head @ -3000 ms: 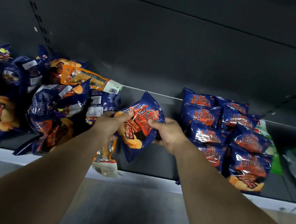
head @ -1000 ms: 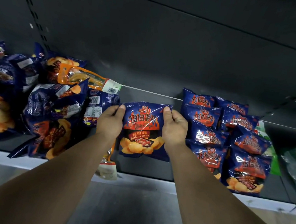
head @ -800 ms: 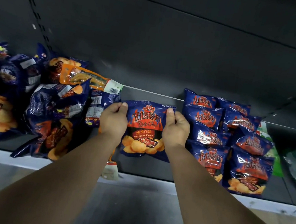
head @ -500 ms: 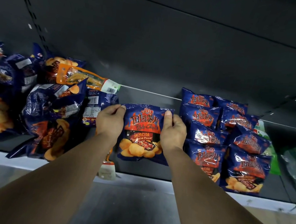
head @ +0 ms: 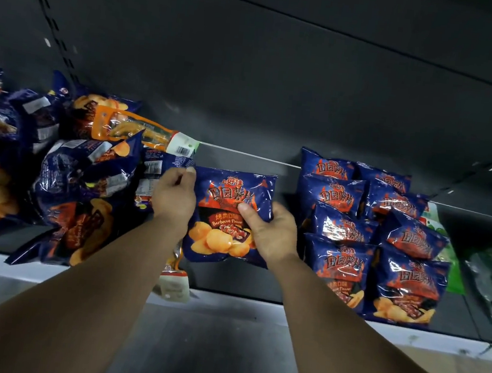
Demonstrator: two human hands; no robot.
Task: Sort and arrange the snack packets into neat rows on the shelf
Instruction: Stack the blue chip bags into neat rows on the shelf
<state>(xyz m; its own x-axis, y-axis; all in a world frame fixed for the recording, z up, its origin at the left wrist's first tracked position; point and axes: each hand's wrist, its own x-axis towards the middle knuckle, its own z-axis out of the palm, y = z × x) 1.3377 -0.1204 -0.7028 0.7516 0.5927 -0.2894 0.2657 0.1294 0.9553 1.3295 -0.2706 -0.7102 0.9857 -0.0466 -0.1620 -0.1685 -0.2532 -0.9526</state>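
Dark blue foil with orange flames and a picture of golden chips: that is the barbecue chip packet (head: 231, 215) I have in front of me, face up and upright in the bare middle stretch of the grey shelf (head: 229, 278). My right hand (head: 270, 234) grips its right edge, thumb pressed across the front by the printed flames, the other fingers tucked behind where I cannot see them. My left hand (head: 175, 195) sits at the packet's upper left corner with fingers curled and thumb tip at the foil; from this angle I think it pinches that corner, though it may be catching the neighbouring bag's edge instead.

Just right of the held packet stand the sorted packets (head: 370, 230), two overlapping columns of the same blue bags running from the back panel to the shelf's front lip. A green packet (head: 451, 268) peeks out behind their right side, and something dark and greenish, too blurred to name, lies at the far right.

To the left is the unsorted heap (head: 67, 173), blue bags lying at all angles, some back side up with barcodes showing. An orange packet (head: 141, 132) lies tilted on top of the heap. A small pale packet (head: 173, 285) hangs over the shelf's white front edge below my left wrist.
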